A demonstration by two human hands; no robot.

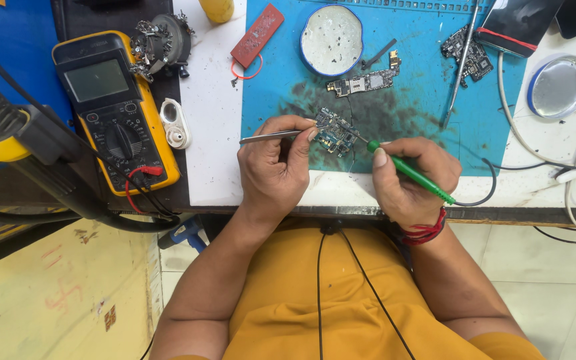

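Fingers of my left hand pinch tweezers; my right hand grips the iron, both touching the board.

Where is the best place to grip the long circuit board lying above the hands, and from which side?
Probably by the two long edges of the long circuit board, at its middle, coming from above: it lies flat on the blue mat, narrow, with open mat around it.
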